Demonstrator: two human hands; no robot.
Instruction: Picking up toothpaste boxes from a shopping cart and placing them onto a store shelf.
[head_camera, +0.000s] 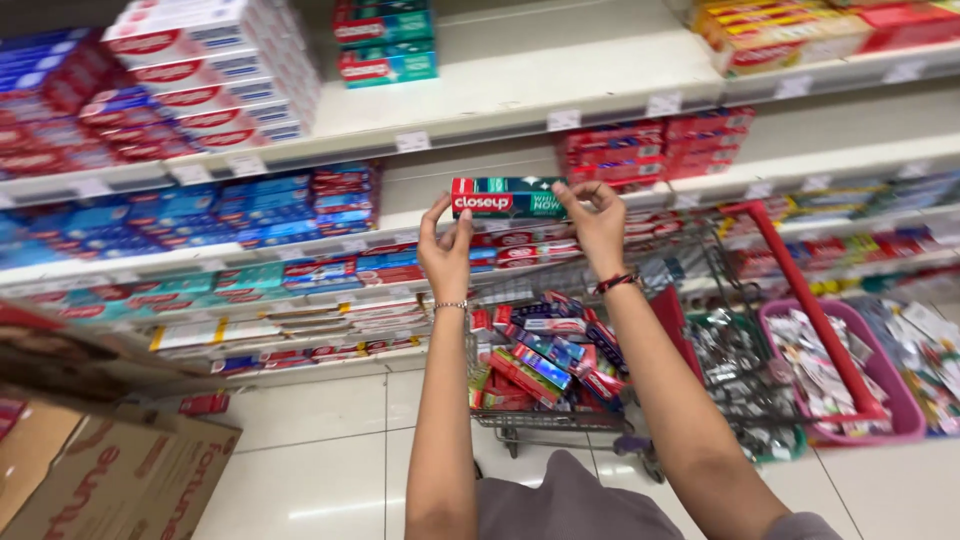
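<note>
Between my two raised hands, a long green and red cardboard toothpaste box (508, 198) sits level in front of the shelves, held by its ends. My left hand (446, 250) pinches the red end, fingers over the top edge and thumb at the side, closed on the carton; a thin beaded bracelet (451, 306) circles that wrist. My right hand (598, 225) clamps the green end the same way, fingers curled over the top corner, and a dark red and black wristband (617, 283) rides on that wrist. Just behind the box runs a white metal shelf edge (400, 221) lined with more red and blue cartons. Below the grip, between my forearms, stands a grey wire shopping trolley (545, 415) heaped with loose toothpaste boxes in red, blue and green. To the right of the right hand, past a red bar, a pink plastic basket (905, 410) holds small packets. Well down and to the left of the left hand, a brown cardboard shipping carton (120, 480) rests on the pale tiled floor (320, 450). Above the grip, stacks of white and red boxes (215, 65) fill the upper shelf.
</note>
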